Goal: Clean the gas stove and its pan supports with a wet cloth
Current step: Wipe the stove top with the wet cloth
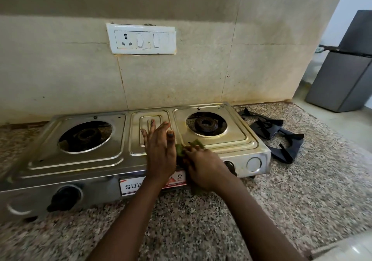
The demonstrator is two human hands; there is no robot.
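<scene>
A two-burner steel gas stove (80, 160) stands on the granite counter, its burners bare. My left hand (159, 150) lies flat with straight fingers on the stove's middle panel. Just to its right, my right hand (203, 166) grips a green cloth (196, 143) at the stove's front edge; most of the cloth is hidden under the hand. Two black pan supports (277, 134) lie stacked on the counter right of the stove.
A speckled granite counter (302, 190) stretches in front and to the right. A tiled wall with a white socket plate (141, 38) rises behind the stove. A grey fridge (342, 75) stands beyond the counter's right end. Black knobs (64, 198) stick out of the stove front.
</scene>
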